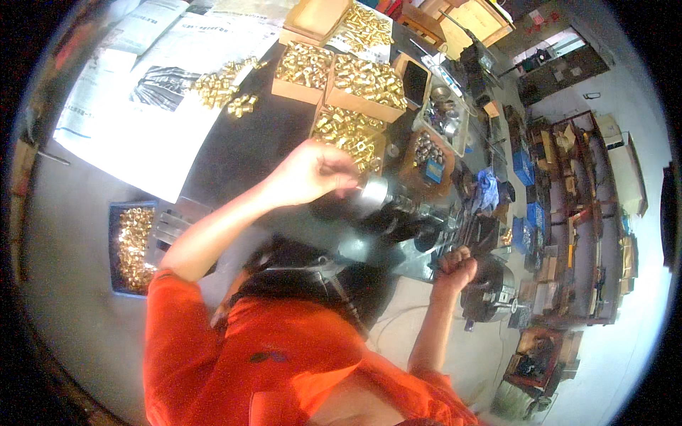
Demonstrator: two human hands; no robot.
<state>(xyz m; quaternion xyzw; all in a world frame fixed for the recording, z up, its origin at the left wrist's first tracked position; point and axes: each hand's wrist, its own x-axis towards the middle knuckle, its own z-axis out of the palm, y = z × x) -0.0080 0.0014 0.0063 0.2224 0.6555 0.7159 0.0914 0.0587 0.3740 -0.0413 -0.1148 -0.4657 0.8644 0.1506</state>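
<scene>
My left hand (pixel 315 172) is closed in a pinch at the face of a small bench lathe's silver chuck (pixel 374 192). Whatever sits between its fingertips is too small or hidden to make out. Just beyond that hand stands a cardboard box of brass fittings (pixel 348 135). Farther right along the machine, my right hand (pixel 457 268) is curled into a fist by the dark lathe parts. I cannot make out what its fingers close around. A round dark motor-like housing (pixel 491 290) lies beside that hand.
Two more boxes of brass parts (pixel 304 65) (pixel 366 84) stand farther back. Loose brass pieces (pixel 220 84) lie on newspaper (pixel 135 142) at left. A blue bin of brass parts (pixel 135 248) sits at lower left. Shelving (pixel 575 213) lines the right wall. A blue cloth (pixel 487 188) lies beyond the machine.
</scene>
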